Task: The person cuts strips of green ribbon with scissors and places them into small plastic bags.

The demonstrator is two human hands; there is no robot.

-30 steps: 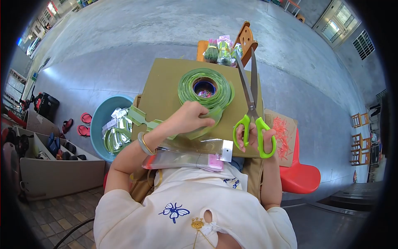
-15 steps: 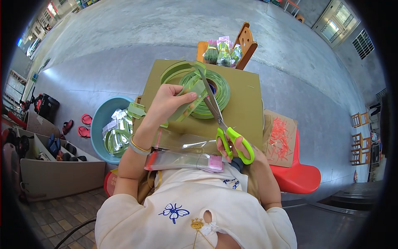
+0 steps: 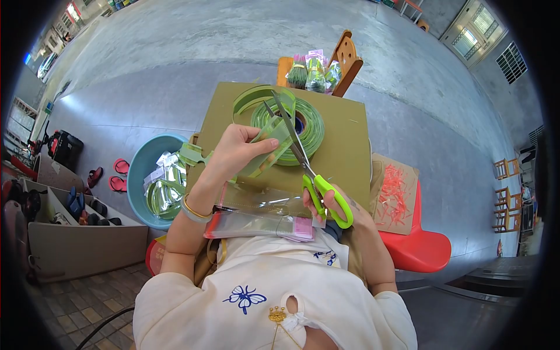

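Observation:
My left hand pinches a flat green ribbon between thumb and fingers, above the table. A ribbon strip loops from there over to the far side of a big green ribbon roll. In my right hand are scissors with lime-green handles, their blades pointing away from me and parted a little. The blades lie beside the held ribbon and over the roll; whether ribbon sits between them is hard to tell. Clear plastic bags with a pink label lie near my lap.
A blue basin with ribbon pieces and clear wrappers stands left of the table. Right of it, a red stool bears cardboard with orange-red shreds. Behind the table, a wooden chair holds green bundles.
The scissor blades have spread a little wider and shifted slightly left. My left hand has lowered slightly and moved right with the ribbon, and the ribbon loop has changed shape.

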